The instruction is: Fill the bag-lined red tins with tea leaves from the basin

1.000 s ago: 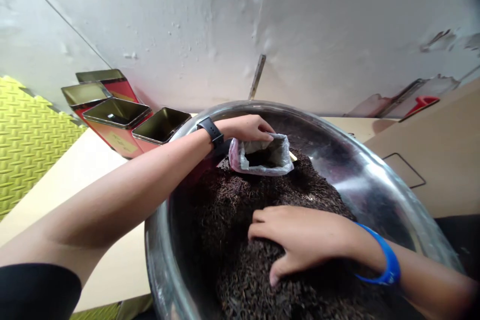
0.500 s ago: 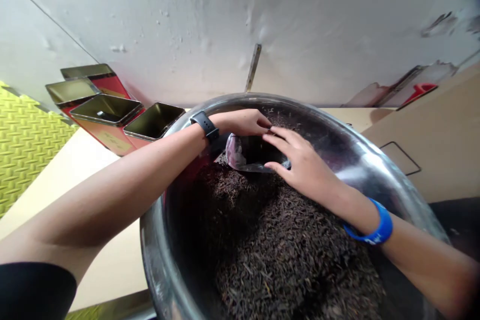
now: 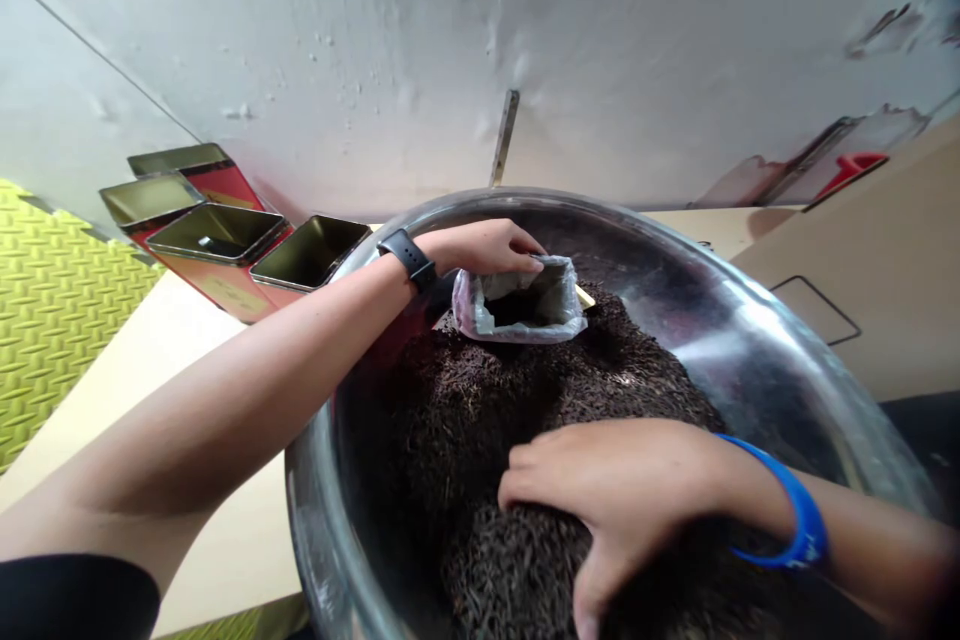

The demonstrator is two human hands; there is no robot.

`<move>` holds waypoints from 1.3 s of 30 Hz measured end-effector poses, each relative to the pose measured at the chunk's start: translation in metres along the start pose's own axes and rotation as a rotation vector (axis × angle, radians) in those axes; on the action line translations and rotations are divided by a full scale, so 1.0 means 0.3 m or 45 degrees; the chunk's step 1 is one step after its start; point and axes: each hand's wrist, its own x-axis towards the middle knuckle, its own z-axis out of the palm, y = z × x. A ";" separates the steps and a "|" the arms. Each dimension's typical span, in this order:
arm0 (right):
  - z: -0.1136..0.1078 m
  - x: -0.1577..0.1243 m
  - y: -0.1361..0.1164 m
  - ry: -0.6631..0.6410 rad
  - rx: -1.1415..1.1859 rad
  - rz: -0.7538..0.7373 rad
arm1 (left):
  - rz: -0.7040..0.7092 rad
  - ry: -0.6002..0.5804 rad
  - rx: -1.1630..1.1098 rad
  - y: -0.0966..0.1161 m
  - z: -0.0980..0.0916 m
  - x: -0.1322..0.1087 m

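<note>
A large steel bowl (image 3: 757,320) in front of me is heaped with dark loose tea leaves (image 3: 480,420). At the far side of the heap my left hand (image 3: 484,245), with a black watch on its wrist, pinches the rim of a small clear plastic bag (image 3: 521,310) and holds its mouth wide. Some dark leaves lie inside the bag. My right hand (image 3: 622,490), a blue band on its wrist, is cupped palm down on the near part of the heap with its fingers curled into the leaves.
Several open red and gold tins (image 3: 217,240) stand to the left of the bowl on a pale tabletop (image 3: 150,360). A white wall (image 3: 450,50) rises close behind. Yellow-green foam matting (image 3: 45,310) lies at the far left, brown cardboard (image 3: 900,290) at the right.
My right hand has drawn back from the bag's mouth to the near side of the heap and curled into the leaves. My left hand still holds the bag.
</note>
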 end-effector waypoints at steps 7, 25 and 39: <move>-0.069 -0.012 0.035 0.522 -0.011 0.209 | -0.105 -0.188 0.032 -0.004 0.014 0.006; 0.041 0.073 0.005 0.486 -0.083 0.094 | -0.096 -0.213 0.096 -0.015 0.011 0.014; -0.067 0.013 0.047 0.602 -0.182 0.223 | -0.046 -0.311 0.089 -0.009 0.008 0.012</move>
